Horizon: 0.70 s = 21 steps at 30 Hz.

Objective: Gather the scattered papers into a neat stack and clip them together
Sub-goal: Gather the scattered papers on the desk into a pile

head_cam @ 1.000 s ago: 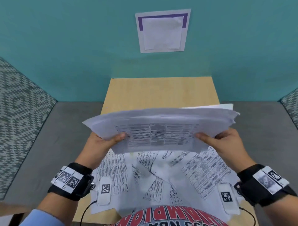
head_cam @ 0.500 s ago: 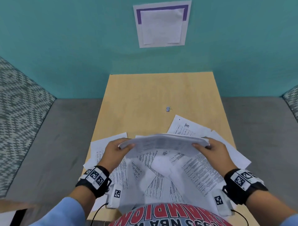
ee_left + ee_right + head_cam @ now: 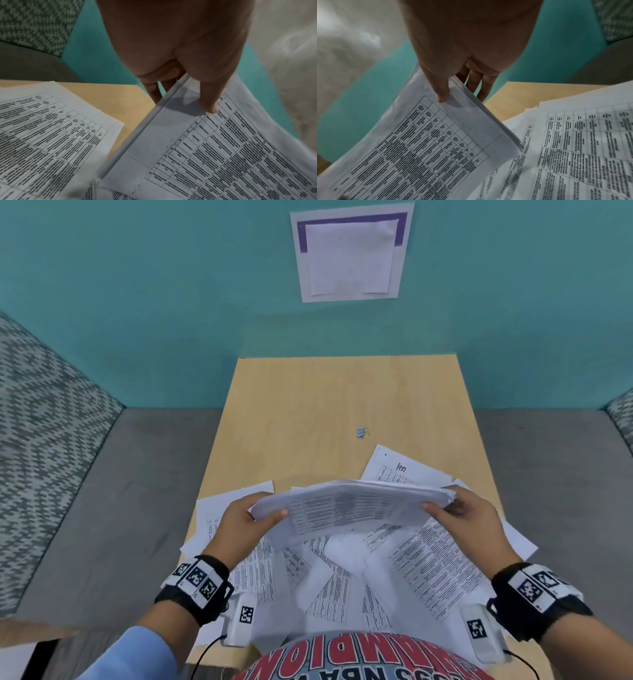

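Note:
A stack of printed papers [image 3: 352, 506] is held tilted above the wooden table [image 3: 308, 405]. My left hand [image 3: 246, 518] pinches its left edge, thumb on top and fingers beneath, as the left wrist view shows on the stack [image 3: 223, 148]. My right hand [image 3: 462, 518] pinches the right edge of the stack [image 3: 436, 142] the same way. Several loose printed sheets [image 3: 431, 570] lie scattered on the table under the stack. A small blue binder clip [image 3: 362, 432] sits alone farther back on the table.
The table stands against a teal wall [image 3: 137, 302] with a paper notice [image 3: 351, 251] on it. Grey seats [image 3: 120, 508] flank the table on both sides. The far half of the tabletop holds only the clip.
The stack came down from a raised position toward the table with both hands still on it. The binder clip and a far right sheet, hidden a second ago, now show.

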### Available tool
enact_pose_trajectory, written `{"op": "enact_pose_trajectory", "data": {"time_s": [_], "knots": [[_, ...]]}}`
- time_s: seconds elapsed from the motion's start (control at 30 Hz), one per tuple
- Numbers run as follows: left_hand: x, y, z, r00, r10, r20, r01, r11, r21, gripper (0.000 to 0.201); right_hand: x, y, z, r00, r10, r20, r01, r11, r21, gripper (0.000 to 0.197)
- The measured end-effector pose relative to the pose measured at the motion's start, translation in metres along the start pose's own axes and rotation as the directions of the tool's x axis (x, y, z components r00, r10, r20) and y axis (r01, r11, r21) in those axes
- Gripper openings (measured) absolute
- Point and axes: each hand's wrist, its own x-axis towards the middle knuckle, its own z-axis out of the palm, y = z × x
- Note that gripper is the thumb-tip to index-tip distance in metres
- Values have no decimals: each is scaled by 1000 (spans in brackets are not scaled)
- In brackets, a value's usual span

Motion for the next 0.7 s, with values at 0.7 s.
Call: {"op": "enact_pose_trajectory", "data": {"time_s": [0.7], "knots": [[-51,128,27,702,633,327,-665,420,617,30,-6,-91,63,866,-141,479,434,688,-582,12]]}}
